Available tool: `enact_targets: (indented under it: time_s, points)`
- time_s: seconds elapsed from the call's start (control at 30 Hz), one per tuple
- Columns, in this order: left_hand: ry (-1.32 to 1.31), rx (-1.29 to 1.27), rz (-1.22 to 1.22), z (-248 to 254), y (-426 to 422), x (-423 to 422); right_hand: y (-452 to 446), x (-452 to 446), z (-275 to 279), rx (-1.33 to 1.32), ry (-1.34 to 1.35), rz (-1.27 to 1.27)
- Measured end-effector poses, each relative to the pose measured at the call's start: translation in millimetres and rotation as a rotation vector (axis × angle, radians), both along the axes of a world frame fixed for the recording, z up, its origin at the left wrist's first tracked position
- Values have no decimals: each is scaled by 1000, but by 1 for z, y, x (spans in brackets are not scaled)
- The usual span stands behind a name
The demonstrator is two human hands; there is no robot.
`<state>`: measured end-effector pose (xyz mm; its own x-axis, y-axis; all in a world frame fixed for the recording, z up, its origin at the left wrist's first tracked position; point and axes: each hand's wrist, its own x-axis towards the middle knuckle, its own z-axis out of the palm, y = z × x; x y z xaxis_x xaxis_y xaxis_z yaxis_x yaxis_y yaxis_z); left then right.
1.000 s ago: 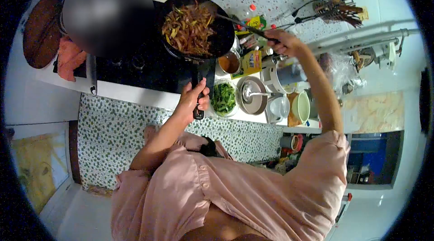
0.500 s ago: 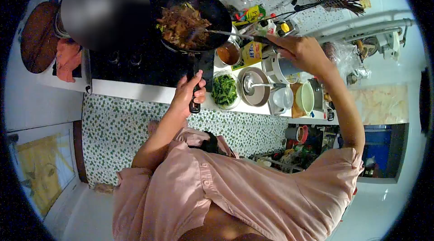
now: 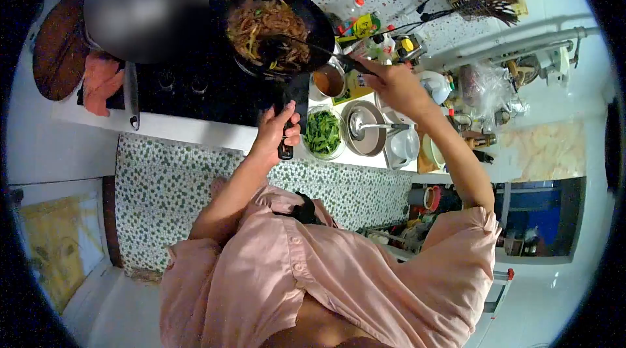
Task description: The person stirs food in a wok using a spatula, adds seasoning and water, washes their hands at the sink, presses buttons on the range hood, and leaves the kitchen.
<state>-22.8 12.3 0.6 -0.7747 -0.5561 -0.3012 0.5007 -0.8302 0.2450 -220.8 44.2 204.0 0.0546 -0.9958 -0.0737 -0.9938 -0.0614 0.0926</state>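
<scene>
My left hand [image 3: 276,133] is wrapped round the black handle of the wok [image 3: 318,20], which sits on the stove. Sliced brown meat mixed with yellowish and green strips [image 3: 270,18] fills much of the wok. My right hand [image 3: 399,87] grips a long dark spatula [image 3: 312,45] by its handle. The spatula's blade reaches into the food and is partly hidden by it. Just right of the wok handle stands a glass bowl of chopped greens [image 3: 323,131]. A small pot of reddish-brown sauce [image 3: 328,80] is close to the wok's right side.
On the counter, a metal pan [image 3: 355,147] holds a ladle [image 3: 358,121], next to a clear plastic container [image 3: 403,146]. Bottles [image 3: 358,6] line the wall behind. Left on the stove is a large blurred round shape [image 3: 143,9], with an orange cloth [image 3: 102,84] beside it.
My right hand has moved left and slightly down, taking the spatula's blade further left in the wok. The food is turned over and spread differently. My left hand keeps its grip on the handle.
</scene>
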Motion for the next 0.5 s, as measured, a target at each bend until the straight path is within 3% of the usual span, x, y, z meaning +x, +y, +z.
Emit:
enact_targets:
  time_s: [0.07,0.23,0.33,0.37,0.47,0.5]
  points:
    - [30,28,14,0,2,-1,3,-11,35,15,-215,-51]
    - [31,28,-5,-1,1,0,-38,-72,12,60,-494,-396]
    - [30,22,-24,4,0,3,-74,-118,-8,210,-261,11]
    - [19,38,-31,3,-1,2,-89,-119,-17,255,-612,-283]
    - [38,43,-23,3,-1,4,-107,-77,-19,288,-992,-521]
    - [45,39,-18,-1,0,2,-104,-66,-11,201,-672,-173]
